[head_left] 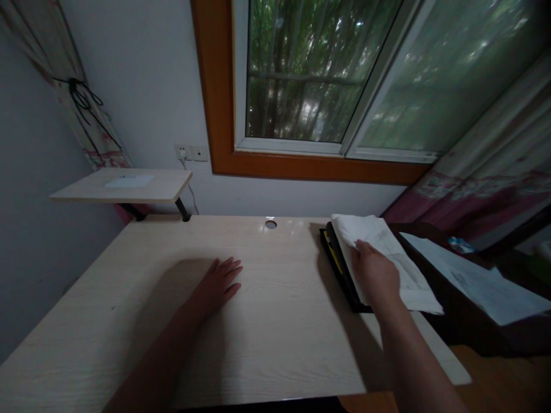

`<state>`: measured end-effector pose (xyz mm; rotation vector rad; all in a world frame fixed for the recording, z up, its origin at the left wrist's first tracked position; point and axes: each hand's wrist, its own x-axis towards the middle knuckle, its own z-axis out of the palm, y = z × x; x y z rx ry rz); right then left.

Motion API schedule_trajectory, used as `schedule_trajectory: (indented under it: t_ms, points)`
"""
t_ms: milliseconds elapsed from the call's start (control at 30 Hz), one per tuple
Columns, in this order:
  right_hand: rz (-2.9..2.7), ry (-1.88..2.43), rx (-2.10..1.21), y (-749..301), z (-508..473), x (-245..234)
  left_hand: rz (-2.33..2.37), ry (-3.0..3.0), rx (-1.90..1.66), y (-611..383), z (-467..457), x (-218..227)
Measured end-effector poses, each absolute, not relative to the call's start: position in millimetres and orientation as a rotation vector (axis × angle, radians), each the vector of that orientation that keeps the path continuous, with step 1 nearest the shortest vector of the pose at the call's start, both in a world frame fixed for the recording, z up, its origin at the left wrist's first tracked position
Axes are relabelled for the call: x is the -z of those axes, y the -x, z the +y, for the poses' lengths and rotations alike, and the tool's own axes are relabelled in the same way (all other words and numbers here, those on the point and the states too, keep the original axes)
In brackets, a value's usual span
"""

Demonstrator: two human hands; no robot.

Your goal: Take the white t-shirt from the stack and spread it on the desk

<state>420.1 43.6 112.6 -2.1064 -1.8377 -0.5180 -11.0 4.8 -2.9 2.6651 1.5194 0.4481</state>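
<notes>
My left hand (pixel 219 284) lies flat on the light wooden desk (pixel 267 338), fingers stretched out and holding nothing. My right hand (pixel 373 274) rests on a stack of white papers (pixel 387 255) at the desk's right side. Its fingers press down on the sheets, with the thumb toward the left edge; I cannot see whether they pinch a sheet. The papers lie on top of a black folder (pixel 338 267) with a yellow strip showing along its left edge.
A small raised shelf (pixel 124 186) with a white sheet stands at the back left. A cable hole (pixel 271 223) sits at the desk's far edge under the window. To the right, a dark surface holds more white papers (pixel 473 278). Curtains hang at both sides.
</notes>
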Motion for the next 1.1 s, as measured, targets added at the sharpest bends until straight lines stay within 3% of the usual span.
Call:
schedule_trajectory:
  t_ms: [167, 267, 367, 533, 633, 867, 1100]
  points:
    - [-1.867, 2.055, 0.436, -398, 33, -129, 1.53, -2.665, -0.423, 11, 5, 2]
    - [-1.881, 1.87, 0.215, -381, 26, -138, 1.532, -2.664, -0.421, 11, 4, 1]
    - [-1.787, 1.577, -0.232, -360, 20, -143, 1.523, -2.67, -0.446, 11, 4, 1]
    - [-1.306, 1.176, -1.27, -314, 14, -133, 1.527, -2.682, -0.425, 10, 5, 1]
    - [-1.161, 1.057, -1.551, -291, 24, -100, 1.513, -2.682, -0.376, 9, 6, -1]
    - [-1.383, 1.156, -1.226, -294, 58, -9, 1.508, -2.649, -0.367, 7, 3, -9]
    - [-1.785, 1.166, -0.804, -301, 45, -6, 1.667, -2.47, -0.544, 10, 8, -4]
